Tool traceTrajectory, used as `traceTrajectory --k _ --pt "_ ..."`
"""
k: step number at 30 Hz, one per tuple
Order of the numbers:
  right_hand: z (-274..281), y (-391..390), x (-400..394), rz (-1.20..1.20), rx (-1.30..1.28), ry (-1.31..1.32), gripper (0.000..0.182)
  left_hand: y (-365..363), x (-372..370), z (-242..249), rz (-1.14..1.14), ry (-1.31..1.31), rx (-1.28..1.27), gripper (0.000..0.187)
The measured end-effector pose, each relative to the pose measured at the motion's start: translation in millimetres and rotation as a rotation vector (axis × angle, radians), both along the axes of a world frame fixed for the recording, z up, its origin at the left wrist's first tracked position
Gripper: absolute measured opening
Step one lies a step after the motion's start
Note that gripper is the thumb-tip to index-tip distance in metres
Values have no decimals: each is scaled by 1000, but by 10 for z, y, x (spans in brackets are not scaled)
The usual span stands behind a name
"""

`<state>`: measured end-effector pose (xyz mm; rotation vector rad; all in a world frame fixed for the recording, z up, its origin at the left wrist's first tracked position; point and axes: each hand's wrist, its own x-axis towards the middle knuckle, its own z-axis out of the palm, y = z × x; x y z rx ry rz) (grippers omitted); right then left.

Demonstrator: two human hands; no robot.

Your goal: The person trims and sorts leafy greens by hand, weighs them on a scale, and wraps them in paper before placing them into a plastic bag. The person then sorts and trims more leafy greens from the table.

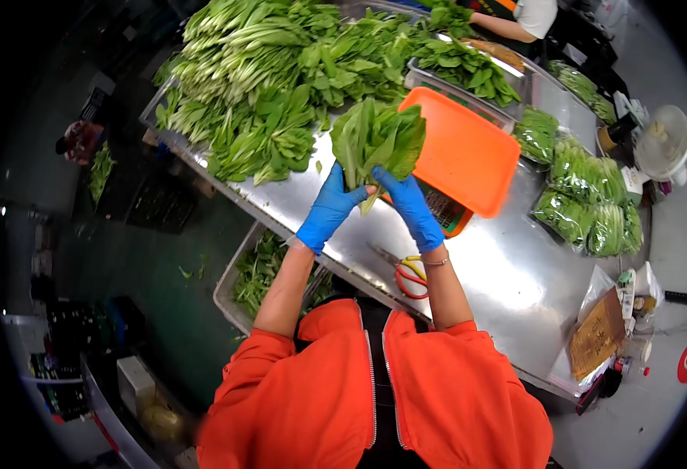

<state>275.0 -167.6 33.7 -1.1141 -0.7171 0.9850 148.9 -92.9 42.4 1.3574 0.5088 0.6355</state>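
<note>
A bunch of leafy greens (379,139) is held up over the metal table, its leaves pointing away from me and its stems toward me. My left hand (334,205), in a blue glove, is closed round the stem end from the left. From the right my right hand (408,205), also gloved in blue, grips the same bunch low down. Just right of the greens lies an orange tray (465,152) on a scale (447,211), whose keypad shows partly behind my right hand. Scissors (407,275) with red and yellow handles rest on the table below my right wrist.
A large heap of greens (242,70) covers the table's far left. Bagged vegetables (590,195) lie at the right on the metal table (500,273). Below its left edge stands a bin of leaves (261,273). Another person's arm (504,27) reaches in at the top.
</note>
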Motion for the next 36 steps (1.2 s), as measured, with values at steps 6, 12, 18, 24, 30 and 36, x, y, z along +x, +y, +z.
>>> traceTrajectory --k 6,12,18,24,30,36 --pt "357 -386 806 -276 -281 -338 41 -241 1014 164 49 16 292 70" --pt "-224 -509 1463 -302 -824 -494 38 104 1729 -327 -59 575 498 76" --pt "-313 -752 1375 -473 -482 -206 28 489 1331 -178 -166 438 13 71" --pt "-632 -896 1455 -643 -680 -636 30 752 1422 -383 109 376 607 52" --pt "-300 -730 1355 -563 -813 -716 38 397 2162 -34 -155 269 1067 47" --pt "-295 -920 1179 -617 -662 -450 36 633 2369 -140 -320 262 1004 26"
